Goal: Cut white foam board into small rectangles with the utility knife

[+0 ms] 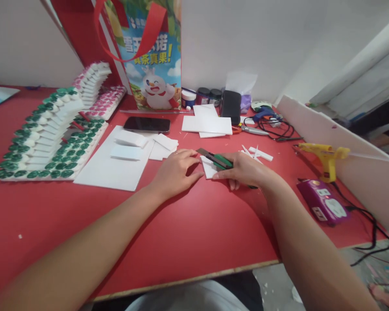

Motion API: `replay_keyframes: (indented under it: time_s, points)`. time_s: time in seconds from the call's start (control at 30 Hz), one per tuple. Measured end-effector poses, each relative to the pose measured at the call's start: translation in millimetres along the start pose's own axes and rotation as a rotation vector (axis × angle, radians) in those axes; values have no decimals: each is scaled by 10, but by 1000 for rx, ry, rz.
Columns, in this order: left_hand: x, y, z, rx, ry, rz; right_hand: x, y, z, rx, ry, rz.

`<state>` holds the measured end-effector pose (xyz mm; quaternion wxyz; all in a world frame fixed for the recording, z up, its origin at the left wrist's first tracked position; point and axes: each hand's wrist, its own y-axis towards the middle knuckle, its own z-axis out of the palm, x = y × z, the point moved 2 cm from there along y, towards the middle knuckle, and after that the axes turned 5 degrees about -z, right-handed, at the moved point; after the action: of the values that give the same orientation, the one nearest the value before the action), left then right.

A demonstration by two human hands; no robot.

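A green utility knife is gripped in my right hand, its blade angled up to the left. Beneath the knife lies a small white board piece on the red table. My left hand rests on the table just left of that piece, fingers apart and nothing visible in them. Thin white offcuts lie beyond my right hand. To the left is a large white sheet with small white pieces on it.
At the left stand decorated white models. A phone, stacked white boards, scissors and a gift bag are at the back. A yellow glue gun and purple power box sit right.
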<state>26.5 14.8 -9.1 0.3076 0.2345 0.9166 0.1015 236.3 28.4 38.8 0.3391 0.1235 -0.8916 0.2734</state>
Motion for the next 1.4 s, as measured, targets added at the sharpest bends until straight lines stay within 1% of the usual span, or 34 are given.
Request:
replay_keyframes:
  time_s: [0.17,0.3,0.43,0.63,0.83,1.13,1.4]
  points:
    - [19,1,9,35,-63,0,-14,5,-7,6,-3,-14]
    - [-8,1,-8,65,-77,75,-23,1,-11,13,29,-35]
    - [-16,19,-30,98,-174,130,-31,6,-1,19,59,-55]
    - [18,60,5,134,-244,119,-35,18,5,24,63,-51]
    - [3,66,17,122,-248,116,-37,21,3,20,63,-61]
    - [-17,60,40,105,-260,59,-14,3,2,14,50,-49]
    - [-10,57,59,89,-244,71,12,-5,-4,19,56,-57]
